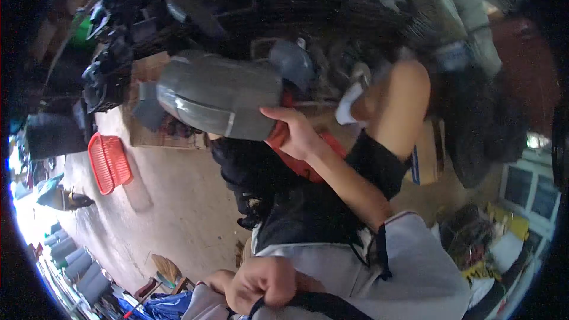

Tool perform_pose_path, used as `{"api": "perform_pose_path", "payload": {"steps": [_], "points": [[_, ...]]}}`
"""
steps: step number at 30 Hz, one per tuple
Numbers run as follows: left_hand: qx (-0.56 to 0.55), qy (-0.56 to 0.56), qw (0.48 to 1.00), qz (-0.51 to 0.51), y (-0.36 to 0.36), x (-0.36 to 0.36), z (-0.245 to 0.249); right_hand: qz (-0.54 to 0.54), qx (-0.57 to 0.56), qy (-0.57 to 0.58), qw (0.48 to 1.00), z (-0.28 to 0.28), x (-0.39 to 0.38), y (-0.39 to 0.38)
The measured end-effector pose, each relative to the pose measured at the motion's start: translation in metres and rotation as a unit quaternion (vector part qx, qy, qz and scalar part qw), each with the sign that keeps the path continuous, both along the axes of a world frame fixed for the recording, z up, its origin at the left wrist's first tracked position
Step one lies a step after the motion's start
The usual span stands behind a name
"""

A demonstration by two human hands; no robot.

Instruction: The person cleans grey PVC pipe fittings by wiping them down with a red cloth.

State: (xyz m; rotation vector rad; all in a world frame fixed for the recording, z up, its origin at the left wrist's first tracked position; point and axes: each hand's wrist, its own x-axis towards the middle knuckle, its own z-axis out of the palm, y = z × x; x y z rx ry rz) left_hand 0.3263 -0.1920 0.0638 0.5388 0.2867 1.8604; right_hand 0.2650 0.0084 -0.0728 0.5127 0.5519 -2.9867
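My right hand point(294, 136) grips the near end of a large grey, rounded, shell-like piece point(219, 95), with the thumb lying on top. The piece has a smooth, shiny surface with a seam across it, and is held up over the floor and my lap. Something red point(308, 169) shows under my right hand and wrist. Down by my shirt, my left hand point(264, 284) is closed, its fingers curled and slightly blurred. A dark band point(326, 303) lies against the left hand; what is inside the fingers is hidden.
A red plastic basket point(109, 163) stands on the concrete floor point(172, 201) at left. Behind the grey piece is a cardboard box point(151, 130). Dark parts point(112, 47) are piled upper left, grey rolls point(77, 261) lie lower left, and a broom head point(166, 268) is nearby.
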Motion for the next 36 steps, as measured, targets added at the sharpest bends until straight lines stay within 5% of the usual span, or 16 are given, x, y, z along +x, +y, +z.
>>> {"api": "perform_pose_path", "payload": {"steps": [36], "points": [[-0.024, 0.015, 0.997, -0.069, 0.025, 0.01, 0.0, -0.065, -0.052, 0.046, 0.995, 0.001, -0.006, 0.002]]}}
